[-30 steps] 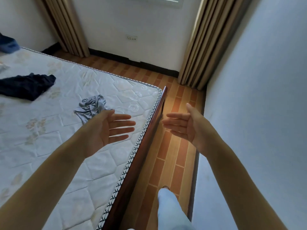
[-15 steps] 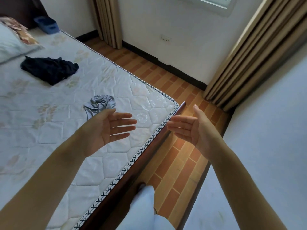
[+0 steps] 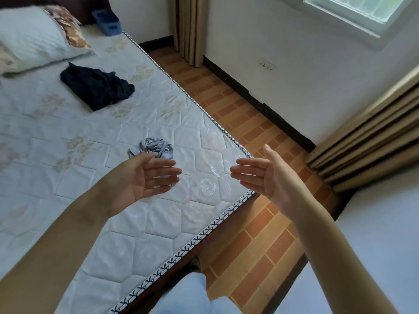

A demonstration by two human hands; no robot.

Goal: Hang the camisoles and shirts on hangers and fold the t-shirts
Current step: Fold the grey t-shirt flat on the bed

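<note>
— So, what are the hands doing?

— Both are held out in front, palms turned toward each other, fingers straight and loosely spread. The left hand (image 3: 145, 175) hangs above the mattress (image 3: 113, 223); the right hand (image 3: 260, 175) is out past the mattress corner, over the brick-patterned floor (image 3: 256, 234). Neither one grips anything, and they stand apart from each other.

— And the clothes?

— A small grey garment (image 3: 154, 148) lies crumpled on the mattress just beyond the left hand's fingertips; from where I stand I can't tell whether the thumb brushes it. A dark navy garment (image 3: 97, 87) lies bunched further up the bed, well apart from the grey one, near the pillow (image 3: 34, 37).

— Anything else up there?

— A blue plastic basket (image 3: 106, 21) sits at the head of the bed, beside the pillow. Tan curtains (image 3: 374, 132) hang along the wall on the right, another curtain (image 3: 188, 28) hangs in the far corner, and a window (image 3: 353, 7) shows at the top. The person's pale blue trouser leg (image 3: 188, 295) is down by the bed's edge.
</note>
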